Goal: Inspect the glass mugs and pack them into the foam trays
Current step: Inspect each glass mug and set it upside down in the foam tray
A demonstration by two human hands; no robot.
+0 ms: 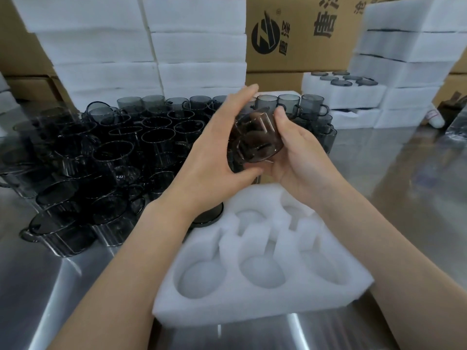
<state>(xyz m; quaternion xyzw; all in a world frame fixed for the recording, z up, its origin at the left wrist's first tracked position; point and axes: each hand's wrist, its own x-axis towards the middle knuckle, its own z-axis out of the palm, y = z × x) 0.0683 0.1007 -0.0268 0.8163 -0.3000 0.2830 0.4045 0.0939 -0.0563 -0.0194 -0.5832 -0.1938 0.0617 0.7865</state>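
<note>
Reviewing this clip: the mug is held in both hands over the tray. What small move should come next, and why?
Probably lower the mug into an empty pocket of the foam tray just below. The left hand and right hand grip it tilted, as if mid-inspection, and the three near pockets hold nothing; if no flaw shows, seating it seems next.

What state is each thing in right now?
held mug, tilted, gripped in both hands over the foam tray
left hand, grips held mug
right hand, grips held mug
foam tray, packed mug in back-left pocket, other pockets empty
loose mugs, upright, crowded together
rear tray, filled with mugs
</note>
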